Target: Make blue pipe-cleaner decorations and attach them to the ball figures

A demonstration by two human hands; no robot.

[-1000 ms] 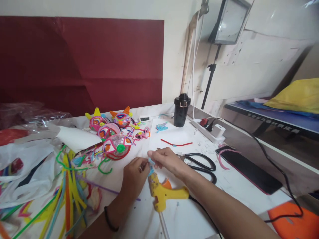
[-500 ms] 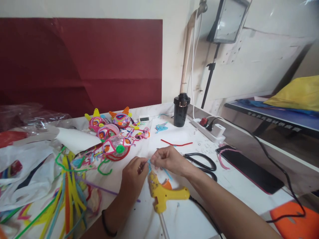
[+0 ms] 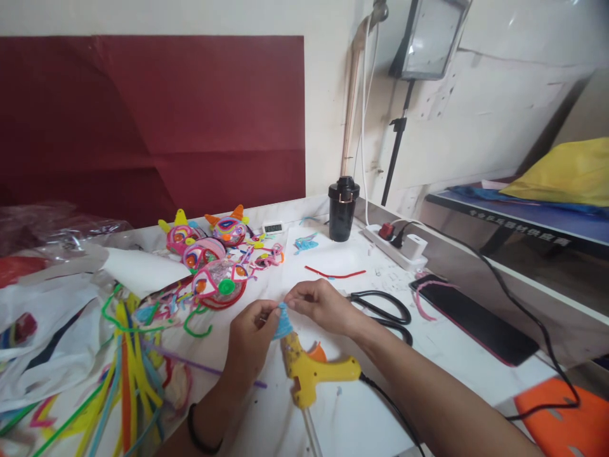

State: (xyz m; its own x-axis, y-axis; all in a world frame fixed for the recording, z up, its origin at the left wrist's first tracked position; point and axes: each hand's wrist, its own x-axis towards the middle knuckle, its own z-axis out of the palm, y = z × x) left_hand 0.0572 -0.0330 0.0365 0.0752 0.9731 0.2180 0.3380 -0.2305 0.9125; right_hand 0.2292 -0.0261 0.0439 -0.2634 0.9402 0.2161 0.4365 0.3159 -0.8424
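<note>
Between my two hands is a small light-blue piece of coiled pipe cleaner [image 3: 284, 325], narrow at the top and wider below. My left hand [image 3: 252, 333] pinches its left side between thumb and fingers. At the narrow tip, my right hand [image 3: 318, 304] is closed, thumb and fingertips pressed together on the same piece. Just below lies a yellow hot glue gun [image 3: 307, 374], its nozzle end close under the blue piece and a clear glue stick [image 3: 311, 431] out of its back. An orange part [image 3: 318, 352] shows beside the gun's handle.
Decorated masks or faces [image 3: 219, 279] crowd the back left. Loose pipe cleaners [image 3: 128, 374] and a white plastic bag [image 3: 52, 349] lie at left. To the right are black-handled scissors [image 3: 385, 308], a phone [image 3: 471, 320], a power strip [image 3: 394, 247] and a black cup [image 3: 342, 209]. A red pipe cleaner [image 3: 335, 275] lies ahead.
The light-blue piece has turned, so its broad coiled face now shows beneath my fingers. Both hands stay close together above the glue gun. The whole view has shifted slightly.
</note>
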